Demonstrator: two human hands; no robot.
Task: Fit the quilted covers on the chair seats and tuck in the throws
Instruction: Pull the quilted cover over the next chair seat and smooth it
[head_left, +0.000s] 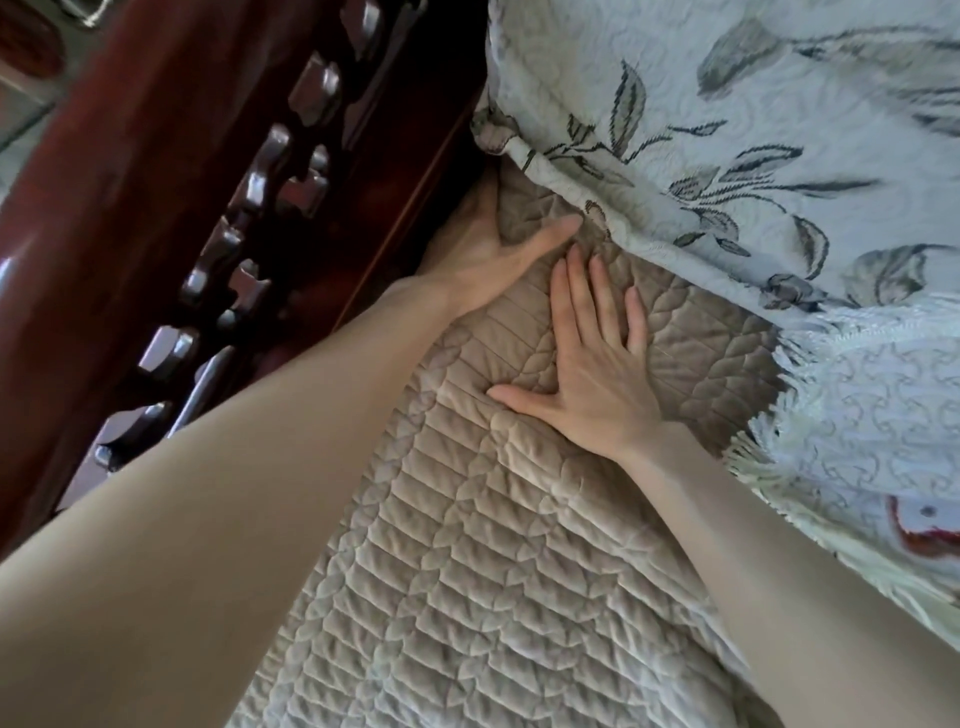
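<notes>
Cover of beige quilted fabric lies over the seat, its far corner between the dark red carved wooden chair frame and the pale floral woven throw. My right hand presses flat on it, fingers straight and spread. My left hand reaches into that corner, thumb over the fabric. Its fingers are hidden, so I cannot tell its grip.
</notes>
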